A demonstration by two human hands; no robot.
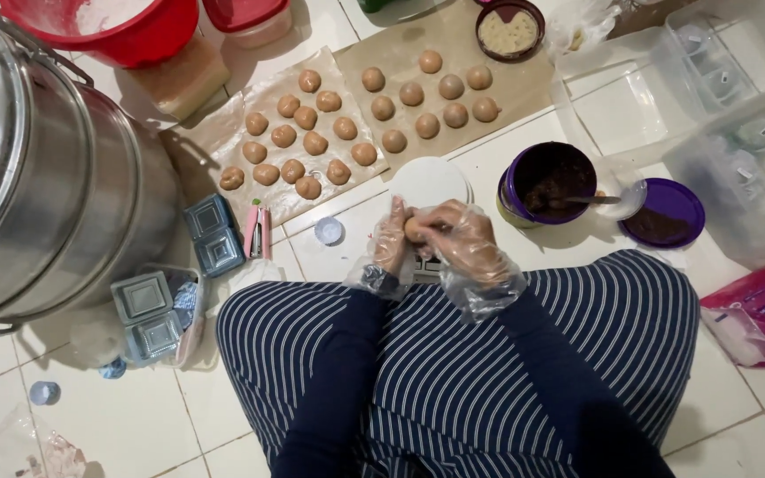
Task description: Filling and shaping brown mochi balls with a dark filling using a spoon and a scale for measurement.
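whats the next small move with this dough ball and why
Probably set the dough ball on the left paper beside the other balls. It looks round already, cupped between the gloved left hand and right hand, and that sheet has bare room.

Bright, even indoor light falls from above, leaving only soft, short shadows, the darkest beside the large steel steamer pot [46, 168] and under the purple tub [546, 184]. Broad white glare streaks the pot's curved wall, and the clear plastic containers [728, 106] at upper right wash out pale and hazy. The wide lens bows the floor tiles [135, 425] near the edges, and detail is slightly soft throughout, especially toward the corners.
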